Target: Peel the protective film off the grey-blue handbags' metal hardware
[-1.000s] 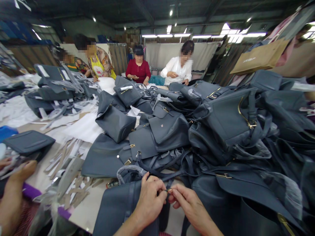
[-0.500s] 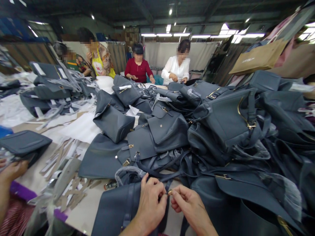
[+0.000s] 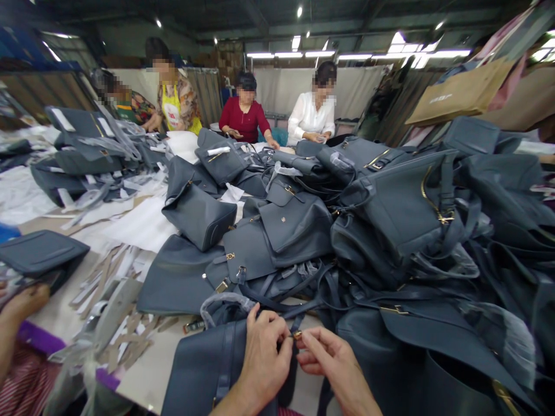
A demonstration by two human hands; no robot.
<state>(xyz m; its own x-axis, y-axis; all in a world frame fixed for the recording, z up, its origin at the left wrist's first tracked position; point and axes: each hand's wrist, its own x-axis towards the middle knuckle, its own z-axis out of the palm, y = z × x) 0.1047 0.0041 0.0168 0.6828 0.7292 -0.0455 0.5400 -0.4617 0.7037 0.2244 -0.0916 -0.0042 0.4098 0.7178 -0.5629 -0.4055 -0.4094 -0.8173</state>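
In the lower middle, my left hand [image 3: 265, 352] lies over a dark blue-grey bag [image 3: 203, 361]. Its thumb and forefinger are pinched at the end of a dark strap, most of which the hand covers. Just to the right, my right hand [image 3: 325, 352] pinches a small gold metal fitting [image 3: 296, 335] between thumb and fingertips, right at the left hand's fingertips. The fitting is too small to tell its exact kind. Behind both hands, a plastic-wrapped bag handle [image 3: 225, 299] arches up from the bag.
A heap of similar backpacks [image 3: 299, 225] with gold hardware and loose straps spreads across the table. Trimmed strips [image 3: 130, 335] lie at left. A neighbour's hand [image 3: 26, 303] holds a bag [image 3: 43, 251] at far left. Several co-workers stand or sit behind the heap.
The gold fitting has turned slightly at my fingertips, and my right fingers have straightened a little. My left hand stays almost still. Across the table, co-workers' hands have shifted.
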